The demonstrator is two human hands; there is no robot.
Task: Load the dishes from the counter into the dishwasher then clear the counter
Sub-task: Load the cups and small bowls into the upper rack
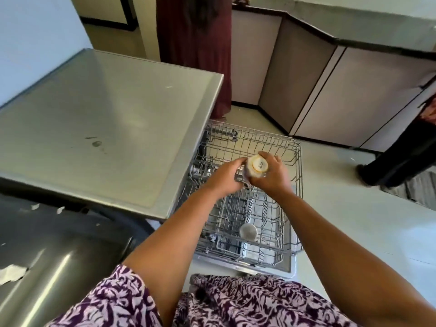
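over the pulled-out upper rack [299, 159] of the dishwasher i see both hands meeting on one pale cup [257, 166], which is turned bottom-up so its round foot with small printed lettering faces the camera. the left hand [225, 179] has its fingers curled round the cup's left side, and the right hand [271, 177] wraps the right side with the thumb lying over the top edge, so both have hold of it and neither is spread wide. the cup sits in the air above the rack's wire floor; i cannot tell whether its rim touches the wires. something shiny and grey shows just under the left fingers, too blurred for me to name. below that, the lower rack [286, 234] stands out over the open dishwasher door [290, 267], and a second cup [247, 231], white and also mouth-down, stands among its tines near the middle. to the left of the racks the steel counter [106, 123] carries only a few smudges and specks. a darker steel surface [61, 263] with torn bits of white film lies nearer to me at the lower left. beyond the counter a person in a long maroon garment [195, 57] stands by the pale cabinets [316, 100], and another person's dark trouser leg [391, 166] shows at the right on the light floor [354, 220].
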